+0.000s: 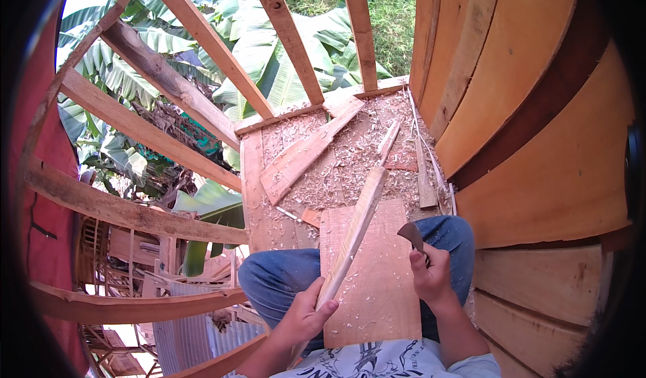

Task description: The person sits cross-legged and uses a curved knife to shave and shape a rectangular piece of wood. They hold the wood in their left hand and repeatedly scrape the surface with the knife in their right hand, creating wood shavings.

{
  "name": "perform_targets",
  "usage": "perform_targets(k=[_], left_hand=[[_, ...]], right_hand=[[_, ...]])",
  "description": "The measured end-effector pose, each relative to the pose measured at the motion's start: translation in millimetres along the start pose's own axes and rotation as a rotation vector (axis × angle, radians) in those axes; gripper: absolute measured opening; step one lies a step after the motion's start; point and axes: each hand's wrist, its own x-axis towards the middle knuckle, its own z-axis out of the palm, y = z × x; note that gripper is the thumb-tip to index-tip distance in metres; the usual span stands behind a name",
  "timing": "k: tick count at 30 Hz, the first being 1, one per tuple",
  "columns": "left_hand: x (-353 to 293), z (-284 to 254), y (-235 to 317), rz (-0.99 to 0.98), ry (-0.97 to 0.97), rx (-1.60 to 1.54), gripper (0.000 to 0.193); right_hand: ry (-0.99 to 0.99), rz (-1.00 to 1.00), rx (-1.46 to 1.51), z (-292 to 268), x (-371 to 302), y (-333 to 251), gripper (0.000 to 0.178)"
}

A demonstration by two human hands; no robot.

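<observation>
A long pale wooden stick [355, 233] slants up and away from my lap, with my left hand [308, 316] wrapped round its lower part. Beyond its blunt far end lies a narrower strip of wood [389, 139]; whether the two are joined I cannot tell. My right hand [433, 277] is closed on the handle of a knife, above my right thigh. The short, dark, curved blade [410, 234] points up and left, apart from the stick. A flat wooden board [383, 297] rests across my lap between my knees, with a few shavings on it.
Curled shavings [350, 142] cover the wooden floor ahead. A broad offcut plank [306, 150] and a narrow wood piece [425, 176] lie there. Spaced wooden slats [141, 206] run along the left and front, with banana leaves outside. Plank walling [538, 169] curves close on my right.
</observation>
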Motion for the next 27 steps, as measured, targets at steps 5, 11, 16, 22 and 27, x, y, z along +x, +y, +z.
perform_targets(k=[5, 11, 16, 22, 27], left_hand=[[1, 2, 15, 0.053, 0.122, 0.228, 0.040], [-5, 4, 14, 0.048, 0.095, 0.256, 0.040], [-17, 17, 19, 0.093, 0.077, 0.182, 0.040], [-27, 30, 17, 0.070, 0.053, 0.192, 0.043], [-28, 29, 4, 0.059, 0.061, 0.192, 0.043]], right_hand=[[-0.065, -0.081, -0.067, 2, 0, -5, 0.040], [-0.073, -0.222, -0.329, 3, -2, -10, 0.048], [-0.020, -0.364, -0.492, 0, 8, -15, 0.056], [0.091, -0.407, -0.625, -19, 25, -14, 0.063], [0.123, -0.438, -0.653, -16, 32, -13, 0.064]])
